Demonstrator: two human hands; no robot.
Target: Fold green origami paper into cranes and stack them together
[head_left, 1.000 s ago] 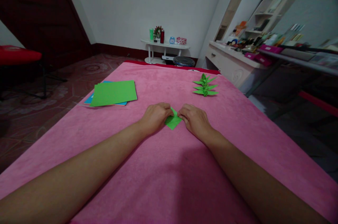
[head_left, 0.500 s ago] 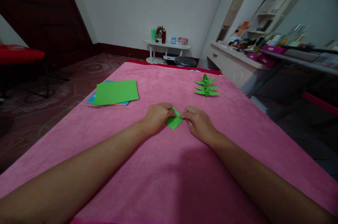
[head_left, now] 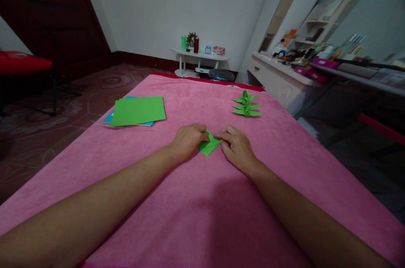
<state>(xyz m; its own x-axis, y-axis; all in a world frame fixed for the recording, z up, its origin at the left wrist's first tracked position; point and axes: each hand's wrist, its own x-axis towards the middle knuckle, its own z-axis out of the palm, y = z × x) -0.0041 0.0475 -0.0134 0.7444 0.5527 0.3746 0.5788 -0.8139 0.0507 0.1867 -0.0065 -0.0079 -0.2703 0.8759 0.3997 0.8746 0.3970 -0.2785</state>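
A small folded piece of green paper [head_left: 208,146] lies on the pink cloth [head_left: 202,200] between my two hands. My left hand [head_left: 187,141] rests curled on the cloth, its fingertips pressing the paper's left edge. On the other side, my right hand [head_left: 236,146] pinches the paper's right corner, and a flap there stands slightly raised. Both forearms stretch over the cloth toward the paper.
A stack of green and blue paper sheets [head_left: 136,111] lies at the left. Several folded green paper figures [head_left: 246,105] sit at the far right of the cloth. Beyond are a small white table [head_left: 198,55] with bottles, a cluttered dresser [head_left: 284,76] and a red chair [head_left: 23,63].
My right hand's fingers have slid leftward over the paper's right corner, lifting a flap. The left hand has stayed in place on the paper's left edge.
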